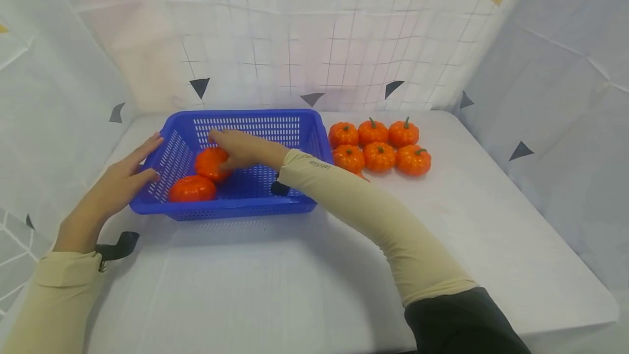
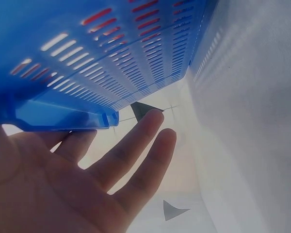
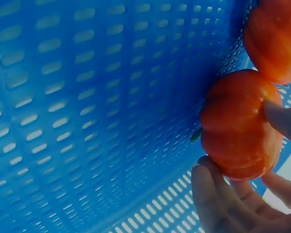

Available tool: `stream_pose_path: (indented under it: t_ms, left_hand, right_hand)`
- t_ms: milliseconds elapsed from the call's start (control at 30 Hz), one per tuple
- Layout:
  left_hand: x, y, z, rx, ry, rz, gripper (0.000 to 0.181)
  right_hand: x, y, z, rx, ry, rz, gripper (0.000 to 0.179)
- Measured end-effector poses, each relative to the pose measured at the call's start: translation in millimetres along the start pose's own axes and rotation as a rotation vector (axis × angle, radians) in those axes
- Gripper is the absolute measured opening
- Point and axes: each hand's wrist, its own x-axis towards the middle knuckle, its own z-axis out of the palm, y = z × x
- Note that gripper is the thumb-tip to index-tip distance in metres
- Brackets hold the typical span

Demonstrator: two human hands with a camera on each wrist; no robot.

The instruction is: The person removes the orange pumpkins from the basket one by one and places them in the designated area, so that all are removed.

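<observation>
A blue slotted plastic basket (image 1: 245, 208) stands on the white table with two orange-red toy pumpkins inside. My right hand (image 1: 241, 148) reaches over its right part and grips one pumpkin (image 1: 210, 163); in the right wrist view the thumb and fingers lie around that pumpkin (image 3: 240, 124), its green stem towards the basket floor. The second pumpkin (image 1: 192, 189) rests against it, near the front left corner. At the left side, my left hand (image 1: 114, 186) touches the basket's rim with fingers extended. From below, the left wrist view shows the left hand (image 2: 82, 184) under the rim.
Right of the basket, several orange pumpkins (image 1: 380, 157) with green stems sit in two rows; another is partly hidden behind my right sleeve (image 1: 363, 217). White sheets with dark and yellow triangles hang behind and on both sides of the table (image 1: 491, 223).
</observation>
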Motion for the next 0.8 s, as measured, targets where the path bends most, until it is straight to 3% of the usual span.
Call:
stream_pose_path:
  t_ms: [133,333,533,800]
  left_hand:
    - [-0.5,0.5,0.0,0.002,-0.001,-0.001,0.070]
    - [-0.8,2.5,0.8,0.014,-0.002,-0.011,0.071]
    - [-0.5,2.2,1.1,0.008,0.000,-0.007,0.071]
    - [-1.4,0.4,1.9,0.009,0.007,0.008,0.070]
  right_hand:
    - [-2.6,-0.5,-0.1,-0.022,-0.007,0.031,0.076]
    - [-4.4,-2.0,-1.2,-0.017,0.004,0.033,0.065]
    - [-6.7,-1.1,1.2,0.106,-0.077,-0.067,0.065]
    - [-12.0,3.5,-1.4,0.208,-0.066,-0.006,0.058]
